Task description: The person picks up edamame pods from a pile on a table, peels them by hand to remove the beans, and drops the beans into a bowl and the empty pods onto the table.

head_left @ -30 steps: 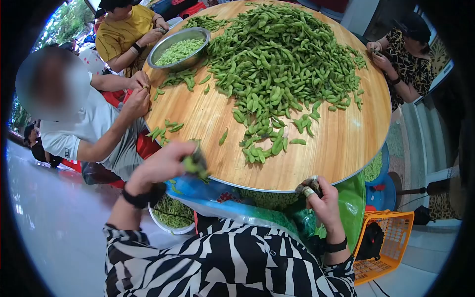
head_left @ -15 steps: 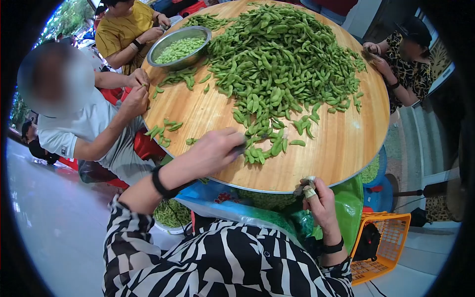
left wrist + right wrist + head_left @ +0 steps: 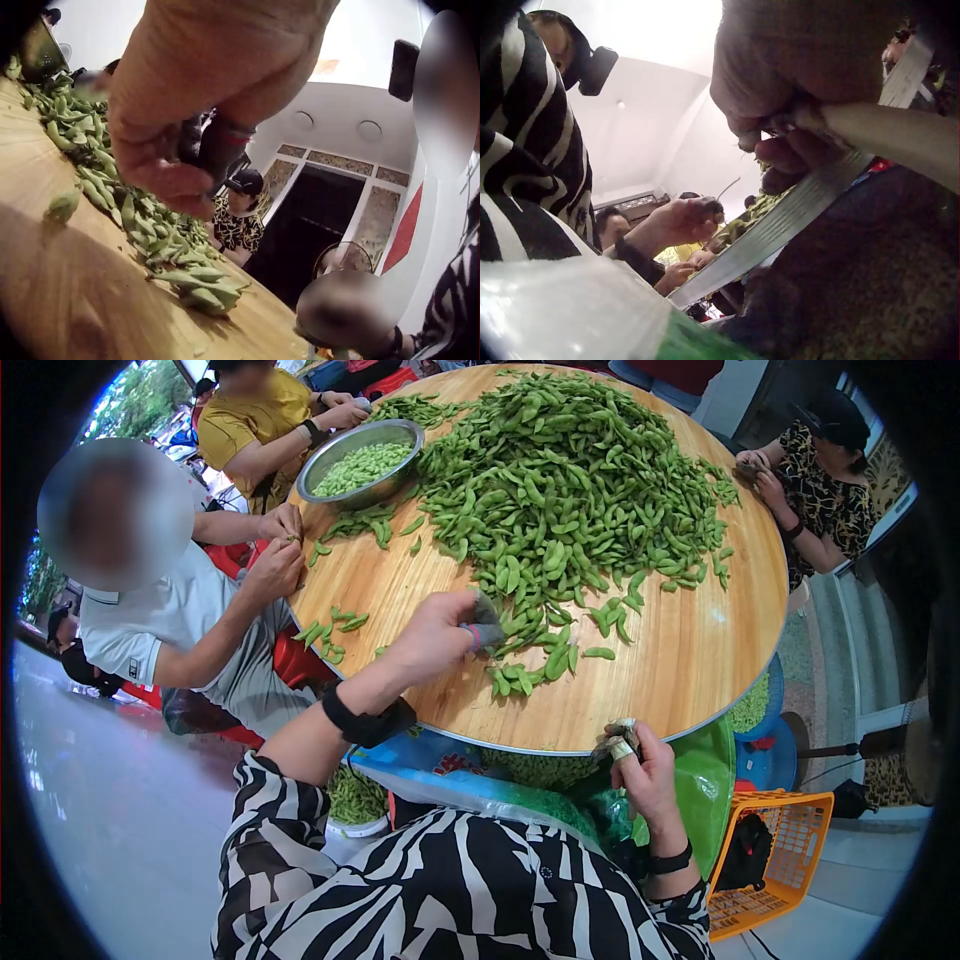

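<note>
While a round, pale wooden table (image 3: pixel 690 670) bears heaped green pods (image 3: pixel 580 490), the left hand (image 3: pixel 438 635), fingers bent, now reaches their near edge, within picking range; the right hand (image 3: pixel 648 772) curls near the table. Whether either grips anything is hidden.

Near right of tabletop (image 3: pixel 660 675): bare wood, free run to the rim. Pod heap (image 3: pixel 580 490) rose across the far middle, blocking low passage. Metal bowl (image 3: pixel 391 483) stood in the way at its left. Left hand (image 3: pixel 440 635) crossed bare wood left of the front pods (image 3: pixel 520 678).
</note>
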`<state>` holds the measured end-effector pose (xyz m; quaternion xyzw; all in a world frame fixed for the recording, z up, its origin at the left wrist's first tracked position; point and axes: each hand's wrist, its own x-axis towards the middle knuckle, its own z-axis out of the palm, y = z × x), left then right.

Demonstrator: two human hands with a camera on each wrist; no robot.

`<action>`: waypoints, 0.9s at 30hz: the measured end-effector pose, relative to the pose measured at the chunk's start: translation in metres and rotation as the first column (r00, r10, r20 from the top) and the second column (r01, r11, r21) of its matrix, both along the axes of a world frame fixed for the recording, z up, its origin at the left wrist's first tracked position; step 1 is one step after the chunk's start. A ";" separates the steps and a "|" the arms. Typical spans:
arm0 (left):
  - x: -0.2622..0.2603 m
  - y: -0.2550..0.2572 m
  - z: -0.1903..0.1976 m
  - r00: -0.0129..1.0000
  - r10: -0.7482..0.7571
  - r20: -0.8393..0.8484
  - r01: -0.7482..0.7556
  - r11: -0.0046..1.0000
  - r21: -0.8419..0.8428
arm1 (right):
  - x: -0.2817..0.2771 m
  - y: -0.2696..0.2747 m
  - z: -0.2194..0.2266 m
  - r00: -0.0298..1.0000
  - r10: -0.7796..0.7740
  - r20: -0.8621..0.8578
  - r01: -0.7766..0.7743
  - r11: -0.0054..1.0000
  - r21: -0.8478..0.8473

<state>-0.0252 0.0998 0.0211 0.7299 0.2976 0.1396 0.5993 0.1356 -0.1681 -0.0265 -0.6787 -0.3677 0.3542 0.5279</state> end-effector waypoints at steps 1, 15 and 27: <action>-0.004 0.001 0.005 1.000 0.000 -0.002 0.000 1.000 -0.001 | 0.000 -0.001 0.001 1.000 -0.008 -0.026 0.008 1.000 -0.004; -0.100 0.017 0.041 0.837 0.124 -0.533 0.428 0.460 0.778 | 0.000 -0.001 0.004 0.998 0.055 -0.007 -0.055 0.998 0.042; -0.007 0.010 -0.036 0.967 -0.192 -0.166 0.242 0.499 0.832 | -0.008 -0.002 0.000 0.999 -0.035 0.022 0.034 0.999 0.037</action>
